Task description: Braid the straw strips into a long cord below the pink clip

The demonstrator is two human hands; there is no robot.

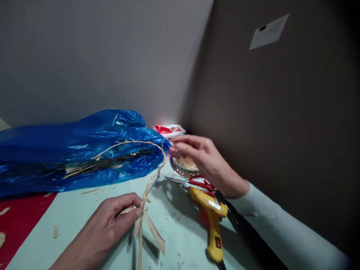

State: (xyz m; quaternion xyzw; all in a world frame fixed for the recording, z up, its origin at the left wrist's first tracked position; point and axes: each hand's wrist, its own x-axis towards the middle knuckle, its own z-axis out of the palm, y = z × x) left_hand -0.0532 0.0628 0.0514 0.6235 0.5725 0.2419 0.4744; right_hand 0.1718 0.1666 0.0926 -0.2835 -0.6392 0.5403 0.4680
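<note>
On the pale tabletop (180,240), a twisted straw strand (150,183) rises from the left hand (112,217), bends near the right fingertips and arcs back leftward in front of the blue plastic bag (70,138). Left hand: thumb and forefinger pinched on the strand's lower part. Right hand (202,153): raised beside the bend, thumb and fingers drawn close together; cannot tell whether anything is pinched there, or whether they touch the strand.

Progress, as judged: the length between left hand and bend looks worked, thick and tightly wound. The far arc runs thinner, small stray ends sticking out. Below the left hand, loose strips (154,232) hang flat and separate, so this end reads as unfinished. How much length is left to work, cannot say.

Raw stock seems plentiful: a bundle of dry strips (107,163) lies in the folds of the bag. Small scraps (90,191) are scattered in front of it.

Tools lie in neither hand: red-handled scissors (199,182) beneath the right hand, a yellow glue gun (215,232) just nearer. Behind the scissors sits a round straw-coloured piece (185,163), partly hidden; beyond it, a red-and-white packet (168,130).
</note>
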